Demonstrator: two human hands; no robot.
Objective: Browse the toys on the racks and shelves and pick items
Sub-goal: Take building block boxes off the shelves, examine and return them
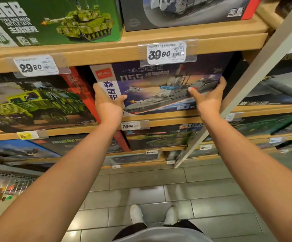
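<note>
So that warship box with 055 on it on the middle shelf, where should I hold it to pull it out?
By its two short ends, one hand per side, as the left hand and right hand grip the warship box now. It stands wide and flat, face out, under the shelf edge, with the truck box close on its left, so draw it straight toward you.

A toy shop aisle. Wooden shelves (106, 49) run in tiers, packed with boxed building-block sets: a green tank box (57, 20), a truck box (33, 100), a warship box (159, 88). Price tags (166, 52) in clear holders are clipped to the shelf edges. The floor is grey tile (194, 198).
</note>
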